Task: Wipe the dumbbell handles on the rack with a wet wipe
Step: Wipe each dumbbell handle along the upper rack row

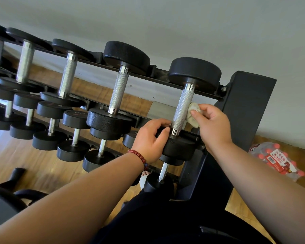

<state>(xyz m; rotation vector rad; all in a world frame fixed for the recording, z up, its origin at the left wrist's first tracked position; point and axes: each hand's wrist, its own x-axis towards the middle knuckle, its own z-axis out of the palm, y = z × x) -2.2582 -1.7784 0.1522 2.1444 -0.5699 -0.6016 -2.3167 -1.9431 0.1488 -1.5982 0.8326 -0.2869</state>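
Note:
A black rack carries several black dumbbells with knurled steel handles on three tiers. The rightmost top dumbbell's handle runs up from its near head. My right hand pinches a crumpled whitish wet wipe and holds it against the right side of that handle. My left hand, with a red bead bracelet at the wrist, grips the near head of the same dumbbell, fingers curled over its top edge beside the handle's base. The neighbouring dumbbell's handle stands to the left.
A shrink-wrapped pack of red-capped water bottles lies on the wooden floor at the right of the rack. A grey wall runs behind the rack. Dark equipment sits at the lower left. My dark-clothed lap fills the bottom centre.

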